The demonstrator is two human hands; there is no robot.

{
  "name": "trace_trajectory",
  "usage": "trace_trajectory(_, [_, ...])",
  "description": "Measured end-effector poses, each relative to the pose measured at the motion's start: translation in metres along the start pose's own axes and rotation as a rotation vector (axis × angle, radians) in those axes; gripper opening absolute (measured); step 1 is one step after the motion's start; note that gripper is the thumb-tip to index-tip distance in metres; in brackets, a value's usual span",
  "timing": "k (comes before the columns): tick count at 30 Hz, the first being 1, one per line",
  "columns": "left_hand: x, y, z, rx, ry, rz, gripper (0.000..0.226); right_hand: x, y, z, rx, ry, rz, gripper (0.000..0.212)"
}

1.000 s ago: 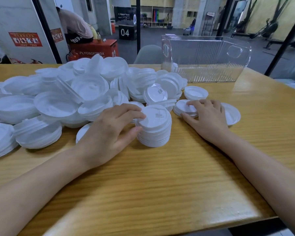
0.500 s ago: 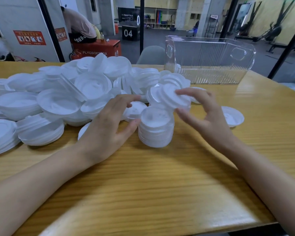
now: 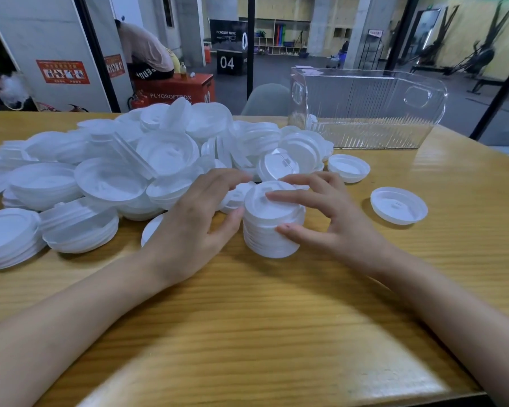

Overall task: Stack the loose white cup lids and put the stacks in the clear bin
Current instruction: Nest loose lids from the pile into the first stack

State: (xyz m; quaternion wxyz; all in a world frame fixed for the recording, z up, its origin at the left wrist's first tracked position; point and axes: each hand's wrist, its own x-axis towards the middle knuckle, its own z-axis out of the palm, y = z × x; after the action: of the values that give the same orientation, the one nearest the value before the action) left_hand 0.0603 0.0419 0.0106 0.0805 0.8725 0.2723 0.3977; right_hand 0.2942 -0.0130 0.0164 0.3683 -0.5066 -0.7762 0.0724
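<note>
Gym racks and a red box (image 3: pixel 174 88) fill the background, and in front lies a wooden table (image 3: pixel 276 333).

Head view: a stack of lids (image 3: pixel 272 230) stands upright near the table's middle. The right hand (image 3: pixel 341 227) grips it from three o'clock, with the thumb pressed on the near wall, the forefinger flat across the top lid and the other fingers curved round the far side. The left hand (image 3: pixel 188 227) lies at nine o'clock, loose and spread. Its thumb tip touches the stack's left wall and its fingers hover over lids behind, grasping nothing.

A heap of loose lids (image 3: pixel 115 171) sprawls from nine to twelve o'clock of the stack. Apart from it, rim up, a loose lid (image 3: pixel 348 168) sits at one o'clock and a second loose lid (image 3: pixel 398 204) at three o'clock. Farther out at one o'clock the clear bin (image 3: pixel 365 113) stands upright by the table's far edge — well apart from the stack.
</note>
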Motion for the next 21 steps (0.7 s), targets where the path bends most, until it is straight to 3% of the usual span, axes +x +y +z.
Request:
trace_trajectory(10, [-0.004, 0.011, 0.006, -0.011, -0.05, 0.078, 0.041, -0.006, 0.004, 0.0, 0.038, 0.024, 0.017, 0.05])
trace_trajectory(15, [-0.006, 0.013, 0.01, -0.031, -0.076, 0.071, 0.042, -0.009, 0.011, -0.01, -0.038, 0.128, 0.009, 0.049])
trace_trajectory(18, [-0.007, 0.014, 0.01, -0.05, -0.085, 0.062, 0.042, -0.013, 0.027, -0.025, -0.179, 0.166, 0.119, 0.05])
trace_trajectory(21, [-0.007, 0.015, 0.007, -0.064, -0.077, 0.047, 0.042, -0.025, 0.043, -0.042, -0.396, 0.155, 0.342, 0.044])
